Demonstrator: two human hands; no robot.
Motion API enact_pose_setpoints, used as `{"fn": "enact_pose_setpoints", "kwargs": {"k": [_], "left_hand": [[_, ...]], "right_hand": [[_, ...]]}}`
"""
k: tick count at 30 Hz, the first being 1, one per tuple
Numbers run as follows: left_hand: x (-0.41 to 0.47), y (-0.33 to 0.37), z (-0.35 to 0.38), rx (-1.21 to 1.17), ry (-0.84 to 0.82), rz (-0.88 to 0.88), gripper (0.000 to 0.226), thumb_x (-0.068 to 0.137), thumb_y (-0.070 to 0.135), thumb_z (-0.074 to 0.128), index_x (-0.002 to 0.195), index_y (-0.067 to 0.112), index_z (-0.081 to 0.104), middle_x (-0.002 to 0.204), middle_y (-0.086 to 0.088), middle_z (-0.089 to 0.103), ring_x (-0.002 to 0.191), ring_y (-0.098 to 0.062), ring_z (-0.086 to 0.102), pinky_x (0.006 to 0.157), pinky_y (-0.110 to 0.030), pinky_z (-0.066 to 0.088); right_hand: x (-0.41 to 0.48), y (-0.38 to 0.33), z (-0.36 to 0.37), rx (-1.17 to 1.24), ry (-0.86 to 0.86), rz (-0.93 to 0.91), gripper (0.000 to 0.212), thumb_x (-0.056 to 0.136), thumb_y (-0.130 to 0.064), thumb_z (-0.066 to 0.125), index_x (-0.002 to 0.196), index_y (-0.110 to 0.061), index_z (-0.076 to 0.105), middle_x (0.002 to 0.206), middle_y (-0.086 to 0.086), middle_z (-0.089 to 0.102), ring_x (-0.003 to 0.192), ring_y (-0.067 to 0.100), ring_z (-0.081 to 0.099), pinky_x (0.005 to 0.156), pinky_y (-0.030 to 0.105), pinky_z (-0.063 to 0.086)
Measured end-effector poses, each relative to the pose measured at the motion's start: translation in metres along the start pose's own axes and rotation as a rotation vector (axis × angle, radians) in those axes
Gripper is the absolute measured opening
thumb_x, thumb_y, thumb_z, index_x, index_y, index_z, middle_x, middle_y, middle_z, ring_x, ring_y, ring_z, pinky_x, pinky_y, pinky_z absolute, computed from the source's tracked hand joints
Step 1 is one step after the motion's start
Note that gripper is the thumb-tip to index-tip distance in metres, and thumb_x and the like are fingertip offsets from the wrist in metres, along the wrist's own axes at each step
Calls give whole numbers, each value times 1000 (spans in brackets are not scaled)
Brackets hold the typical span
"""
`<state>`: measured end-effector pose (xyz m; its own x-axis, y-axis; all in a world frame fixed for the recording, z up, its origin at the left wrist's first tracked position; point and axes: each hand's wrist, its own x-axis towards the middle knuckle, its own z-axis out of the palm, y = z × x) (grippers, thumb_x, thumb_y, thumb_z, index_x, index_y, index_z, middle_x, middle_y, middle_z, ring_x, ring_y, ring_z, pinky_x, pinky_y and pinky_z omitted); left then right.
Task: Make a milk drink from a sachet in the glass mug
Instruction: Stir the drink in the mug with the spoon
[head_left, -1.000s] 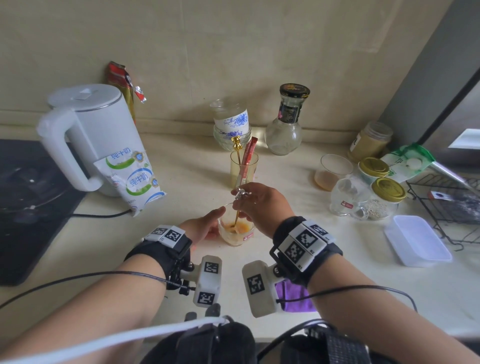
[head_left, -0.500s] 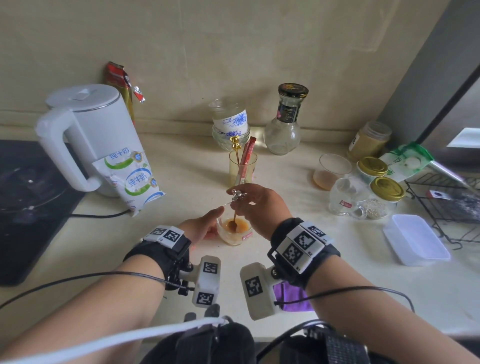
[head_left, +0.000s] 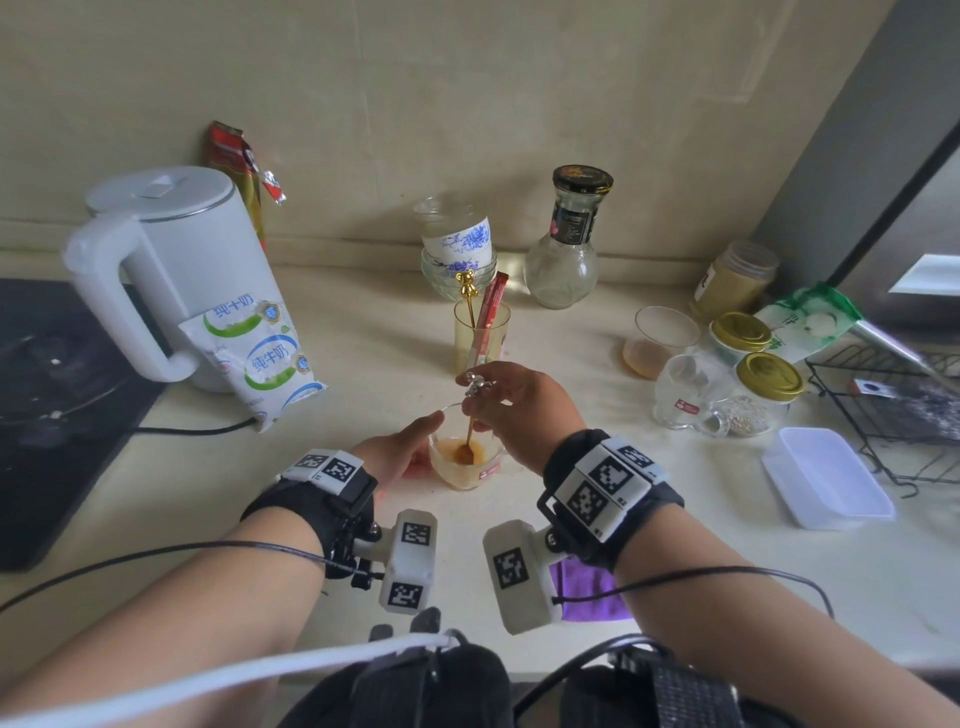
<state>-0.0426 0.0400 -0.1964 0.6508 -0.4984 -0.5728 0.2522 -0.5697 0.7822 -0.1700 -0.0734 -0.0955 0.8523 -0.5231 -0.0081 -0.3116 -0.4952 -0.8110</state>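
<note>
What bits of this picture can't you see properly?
All from the head view:
- Glass mug: its left side is covered by the left hand holding it.
- Wire rack: cut off by the right edge.
- Purple cloth: mostly hidden behind the right wrist tracker.
- Bottle: its label print is too small to read.

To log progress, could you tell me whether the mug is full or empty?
Partly filled: in the mug, brown liquid lies below the rim, around the spoon.
</note>
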Motion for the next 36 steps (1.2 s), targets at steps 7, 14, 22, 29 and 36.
{"fn": "enact_pose_setpoints", "kwargs": {"k": [7, 14, 22, 29, 36], "left_hand": [[1, 0, -1, 7, -16, 6, 67, 71, 76, 52, 90, 14, 69, 108, -15, 73, 108, -32, 66, 110, -48, 39], [3, 3, -2, 26, -43, -4, 70, 67, 78, 48, 87, 14, 68, 107, -14, 73, 109, -31, 65, 110, -48, 38], [4, 4, -2, 22, -39, 5, 66, 72, 76, 50, 84, 14, 67, 109, -16, 72, 110, -33, 64, 110, -48, 38], [6, -1, -2, 14, -19, 9, 64, 81, 69, 49, 89, 9, 72, 107, -16, 73, 108, -32, 65, 106, -44, 40], [7, -1, -1, -30, -19, 20, 67, 82, 67, 51, 97, 4, 71, 107, -19, 73, 108, -34, 65, 109, -47, 40]], "right_hand": [[1, 0, 0, -7, -2, 4, 20, 85, -25, 62, 104, -32, 65, 87, -11, 70, 78, 9, 67, 72, 26, 52], [1, 0, -1, 11, 8, 20, 20, 85, -25, 62, 103, -32, 65, 85, -8, 70, 78, 11, 67, 76, 29, 53], [1, 1, 0, 17, 23, 17, 20, 84, -26, 62, 103, -33, 65, 85, -7, 70, 79, 11, 67, 76, 28, 51], [0, 1, 1, 25, 25, 21, 21, 84, -26, 63, 104, -33, 65, 87, -7, 71, 80, 11, 67, 78, 30, 53], [0, 2, 1, 33, 37, 29, 21, 83, -28, 62, 104, -33, 65, 85, -8, 70, 78, 9, 67, 74, 27, 52]]}}
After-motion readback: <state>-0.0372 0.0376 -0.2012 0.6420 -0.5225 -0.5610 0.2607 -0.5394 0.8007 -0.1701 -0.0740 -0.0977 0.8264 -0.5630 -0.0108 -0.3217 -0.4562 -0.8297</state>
